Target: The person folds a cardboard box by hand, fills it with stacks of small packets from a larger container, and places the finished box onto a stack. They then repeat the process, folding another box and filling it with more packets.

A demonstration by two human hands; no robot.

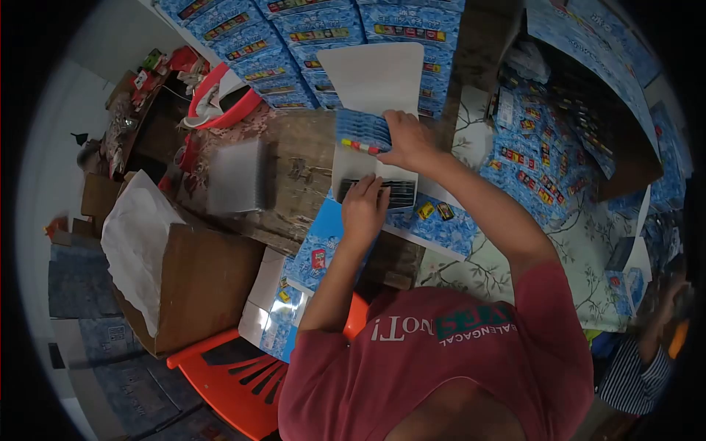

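Note:
An open cardboard box (375, 77) with a white inside and raised flap stands before me on the wooden table. My right hand (409, 141) grips a stack of blue packets (360, 131) with red and yellow printing, held tilted over the box. Lower in the same box lies a row of dark-edged packets (398, 194). On that row rest the fingers of my left hand (362, 209), apart and lightly bent, pressing from above. Beneath my hands, blue printed cardboard (441, 228) spreads out with small yellow pictures on it.
Stacked blue printed boxes (323, 37) line the back. At right, a large carton (625, 162) lies tipped beside a heap of blue packets (533, 165). A clear plastic stack (239, 176) sits on the table (301, 176). Left are a brown carton (198, 287) and an orange chair (228, 382). Another person's striped sleeve (632, 378) shows right.

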